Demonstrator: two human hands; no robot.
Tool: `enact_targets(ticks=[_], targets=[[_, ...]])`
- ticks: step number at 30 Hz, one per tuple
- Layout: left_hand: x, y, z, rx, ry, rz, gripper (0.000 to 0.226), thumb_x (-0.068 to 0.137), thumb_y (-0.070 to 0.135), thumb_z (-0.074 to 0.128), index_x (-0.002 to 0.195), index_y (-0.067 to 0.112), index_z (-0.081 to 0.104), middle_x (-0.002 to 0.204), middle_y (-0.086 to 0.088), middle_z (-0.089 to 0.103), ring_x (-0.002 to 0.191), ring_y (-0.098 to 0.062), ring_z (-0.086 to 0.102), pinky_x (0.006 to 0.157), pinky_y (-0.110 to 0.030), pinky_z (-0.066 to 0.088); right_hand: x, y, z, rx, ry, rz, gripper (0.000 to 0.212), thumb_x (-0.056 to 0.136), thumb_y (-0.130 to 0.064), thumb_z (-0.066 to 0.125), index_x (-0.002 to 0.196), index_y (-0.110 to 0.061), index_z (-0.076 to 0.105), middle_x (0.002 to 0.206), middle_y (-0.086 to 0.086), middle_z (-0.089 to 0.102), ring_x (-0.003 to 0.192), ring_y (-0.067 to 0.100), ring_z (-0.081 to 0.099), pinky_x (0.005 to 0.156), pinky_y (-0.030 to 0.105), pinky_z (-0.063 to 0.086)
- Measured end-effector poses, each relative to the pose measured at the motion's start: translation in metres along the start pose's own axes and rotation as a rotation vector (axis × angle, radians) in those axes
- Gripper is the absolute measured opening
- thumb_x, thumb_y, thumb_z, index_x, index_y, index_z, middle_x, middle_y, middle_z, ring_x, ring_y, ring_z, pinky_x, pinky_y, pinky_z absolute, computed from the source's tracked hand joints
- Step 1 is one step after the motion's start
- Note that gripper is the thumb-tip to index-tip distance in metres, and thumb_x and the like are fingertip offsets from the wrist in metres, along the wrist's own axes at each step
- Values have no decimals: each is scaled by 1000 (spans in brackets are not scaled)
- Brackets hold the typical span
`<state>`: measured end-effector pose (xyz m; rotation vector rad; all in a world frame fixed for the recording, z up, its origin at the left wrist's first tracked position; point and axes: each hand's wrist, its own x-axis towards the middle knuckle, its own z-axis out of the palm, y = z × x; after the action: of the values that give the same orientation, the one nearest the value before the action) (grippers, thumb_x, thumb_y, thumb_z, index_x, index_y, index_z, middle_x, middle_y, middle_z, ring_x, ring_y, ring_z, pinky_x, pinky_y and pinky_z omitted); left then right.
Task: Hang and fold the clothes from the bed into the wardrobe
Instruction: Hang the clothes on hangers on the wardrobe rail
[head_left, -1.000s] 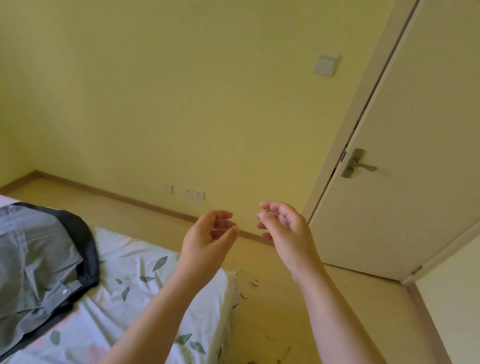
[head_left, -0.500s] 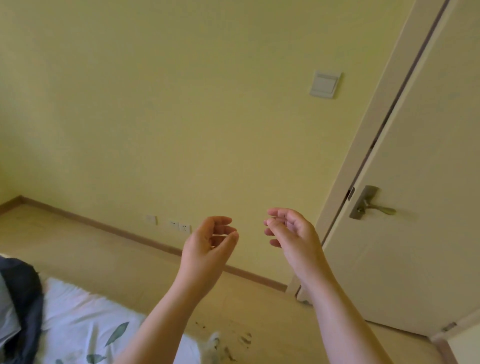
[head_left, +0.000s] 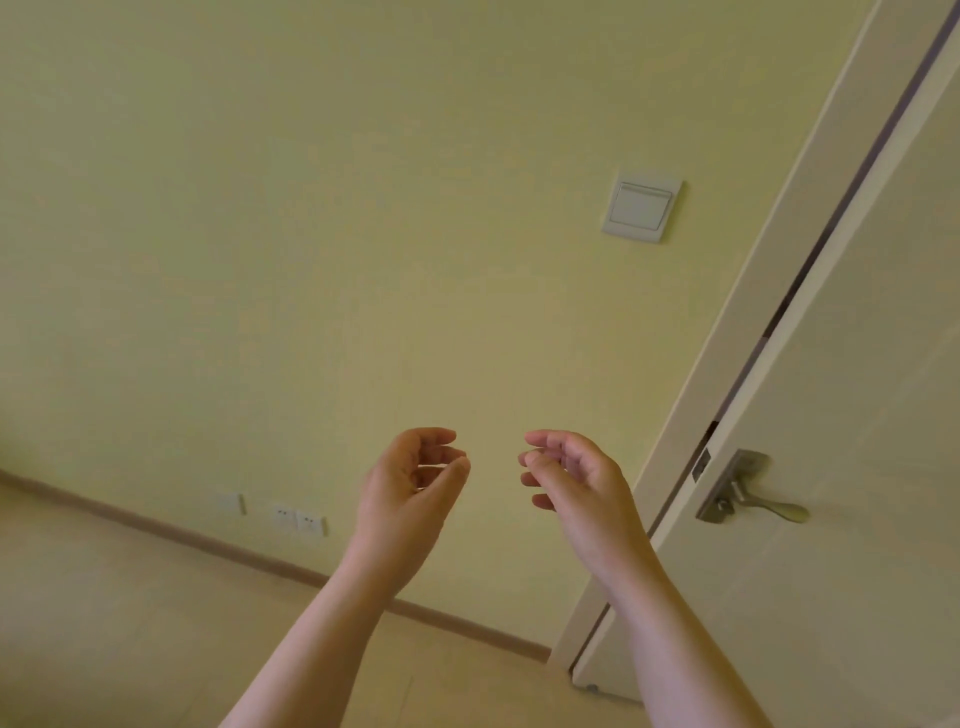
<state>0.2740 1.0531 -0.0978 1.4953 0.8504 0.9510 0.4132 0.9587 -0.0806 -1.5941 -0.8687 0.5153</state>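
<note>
Two bare hands are up before a yellow wall (head_left: 311, 260). Wall sockets (head_left: 296, 518) sit low, left of the left fingers. The left hand (head_left: 405, 493) has its fingers loosely curled, with a narrow gap to the thumb, and holds nothing. The right hand (head_left: 571, 483) is near it, not touching, fingers likewise slack and empty. A light switch (head_left: 642, 209) is above and right of the right fingers, and a door handle (head_left: 748, 493) is further right. Where the clothes are cannot be told from this view.
</note>
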Motion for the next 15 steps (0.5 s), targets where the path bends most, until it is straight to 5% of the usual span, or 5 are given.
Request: enact_targets(ticks=[8,15], targets=[[87,-8,23,68,80,-10,21,88,19,65,106,30,62,94,7,71,85,-15,68,83,-46,57,100,18,5,34,-83,-8,13,94,-22,59,103,-28,66,100,2,69,91,20,67,80,36,58],[137,-22,43,111,290,-40,22,88,19,65,107,29,62,95,6,71,85,-13,68,81,-39,58,193,38,12,95,-296,-49,13,94,-21,59,102,-27,67,99,4,69,91,22,67,79,34,57]])
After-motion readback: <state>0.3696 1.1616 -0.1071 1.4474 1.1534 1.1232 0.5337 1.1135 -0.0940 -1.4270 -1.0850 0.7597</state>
